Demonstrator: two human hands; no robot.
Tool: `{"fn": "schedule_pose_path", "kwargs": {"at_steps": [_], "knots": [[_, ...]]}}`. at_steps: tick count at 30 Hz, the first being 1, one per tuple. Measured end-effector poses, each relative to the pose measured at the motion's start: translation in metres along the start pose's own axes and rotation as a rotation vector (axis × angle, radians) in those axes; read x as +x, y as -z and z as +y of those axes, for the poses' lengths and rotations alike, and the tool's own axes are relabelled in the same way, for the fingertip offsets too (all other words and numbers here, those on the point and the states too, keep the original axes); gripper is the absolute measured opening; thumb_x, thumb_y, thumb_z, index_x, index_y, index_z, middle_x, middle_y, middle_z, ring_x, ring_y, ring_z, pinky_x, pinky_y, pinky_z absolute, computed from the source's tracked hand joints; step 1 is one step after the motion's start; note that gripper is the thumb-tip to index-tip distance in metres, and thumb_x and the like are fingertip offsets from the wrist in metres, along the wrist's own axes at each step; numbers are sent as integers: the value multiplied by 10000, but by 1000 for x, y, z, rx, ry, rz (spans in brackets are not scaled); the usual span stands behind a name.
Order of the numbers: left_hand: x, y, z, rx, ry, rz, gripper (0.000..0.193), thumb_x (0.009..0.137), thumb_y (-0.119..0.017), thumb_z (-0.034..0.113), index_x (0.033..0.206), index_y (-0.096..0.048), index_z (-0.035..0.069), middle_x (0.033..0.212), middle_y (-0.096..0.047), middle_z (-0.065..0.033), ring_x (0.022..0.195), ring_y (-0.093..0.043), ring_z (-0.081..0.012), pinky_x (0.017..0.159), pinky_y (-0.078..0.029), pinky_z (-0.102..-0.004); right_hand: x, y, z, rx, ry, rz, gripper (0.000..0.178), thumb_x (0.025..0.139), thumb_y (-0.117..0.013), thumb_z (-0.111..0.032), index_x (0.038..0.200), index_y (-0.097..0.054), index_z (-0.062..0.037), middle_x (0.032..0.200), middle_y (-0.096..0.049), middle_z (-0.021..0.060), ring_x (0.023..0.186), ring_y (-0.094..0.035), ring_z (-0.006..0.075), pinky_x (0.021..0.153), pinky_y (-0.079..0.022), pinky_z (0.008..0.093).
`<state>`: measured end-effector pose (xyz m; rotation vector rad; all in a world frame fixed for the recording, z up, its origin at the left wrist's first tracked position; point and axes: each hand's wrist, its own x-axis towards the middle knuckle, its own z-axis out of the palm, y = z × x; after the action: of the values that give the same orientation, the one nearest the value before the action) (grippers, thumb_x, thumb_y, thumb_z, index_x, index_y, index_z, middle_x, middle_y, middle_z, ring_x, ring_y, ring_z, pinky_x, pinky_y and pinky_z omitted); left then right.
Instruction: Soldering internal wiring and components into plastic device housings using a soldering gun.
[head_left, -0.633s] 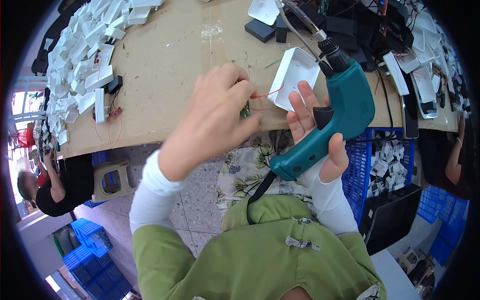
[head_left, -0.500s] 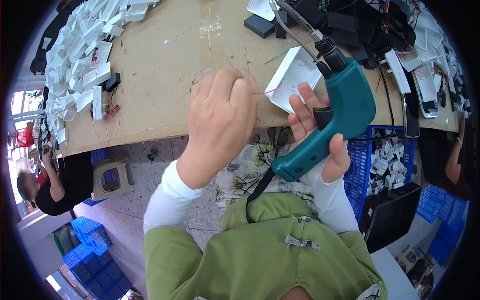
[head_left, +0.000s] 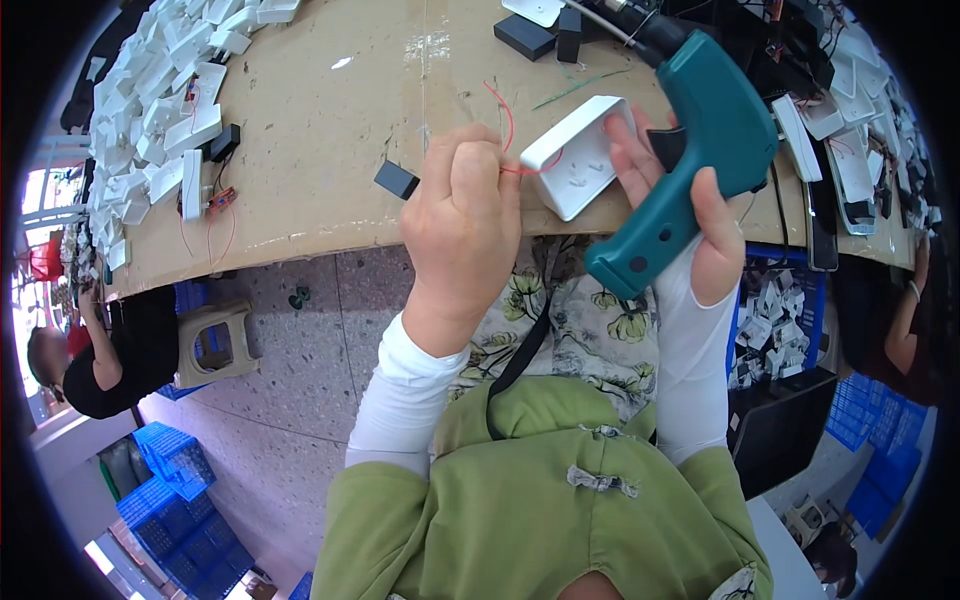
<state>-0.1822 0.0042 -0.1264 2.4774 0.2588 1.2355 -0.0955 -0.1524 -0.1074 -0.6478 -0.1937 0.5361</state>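
My left hand (head_left: 462, 215) is closed in a pinch, with a thin red wire (head_left: 508, 120) coming out at its fingertips. Against its left side shows a small black block (head_left: 397, 180); whether the hand touches it I cannot tell. In my right hand (head_left: 717, 235) lies a teal pistol-shaped soldering gun (head_left: 690, 170) with a dark trigger, its tip pointing away to the upper left. The right fingertips reach the right end of an open white plastic box (head_left: 575, 170), which sits tilted between the hands. The wire's lower strand runs to the box's rim.
White plastic housings (head_left: 160, 130) are heaped at the far left of the cardboard-covered table (head_left: 330, 130). Black blocks (head_left: 525, 38) lie at the back. A blue crate (head_left: 775, 320) of small white parts stands below the right edge. Other people sit at both sides.
My right hand and the soldering gun have moved up and right. The white box has tipped up toward my left hand. The black block beside my left hand has come into sight.
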Motion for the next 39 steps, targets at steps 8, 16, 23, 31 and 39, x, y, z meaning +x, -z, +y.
{"fn": "schedule_pose_path", "kwargs": {"at_steps": [8,16,23,31,39], "knots": [[-5,17,7,100,95,-169,329,673,-705,9,960,-544,15,978,-587,-144,805,-584,-295,696,-473,-357,-26,-1,33,92,154,90,670,846,-611,-132,1389,-231,-31,1397,-288,207,1308,-297,361,1094,-244,457],[49,51,-2,-224,547,-552,382,813,-643,197,1103,-562,-37,997,-628,-173,881,-612,-213,784,-460,-299,-34,-3,46,7,220,4,643,897,-533,-182,1399,-174,-4,1417,-234,207,1354,-180,372,1131,-146,473],[36,31,-16,-129,407,-661,203,789,-543,148,795,-635,-33,778,-605,-186,713,-585,-307,673,-459,-368,-37,-11,52,-1,268,55,613,900,-513,-137,1398,-180,-7,1419,-233,214,1351,-189,377,1127,-150,473],[41,32,-18,-552,655,-653,293,825,-566,96,1064,-566,-73,831,-649,-116,626,-579,-112,540,-445,-273,-32,-13,53,4,298,79,589,904,-506,-137,1391,-202,-4,1408,-256,211,1343,-215,377,1121,-180,472],[38,30,-14,-733,741,-490,418,768,-600,-33,1165,-480,-81,873,-633,-97,735,-605,-112,622,-469,-211,-32,-16,55,0,293,117,560,909,-504,-148,1377,-234,0,1388,-294,197,1338,-237,356,1123,-187,460]]}}
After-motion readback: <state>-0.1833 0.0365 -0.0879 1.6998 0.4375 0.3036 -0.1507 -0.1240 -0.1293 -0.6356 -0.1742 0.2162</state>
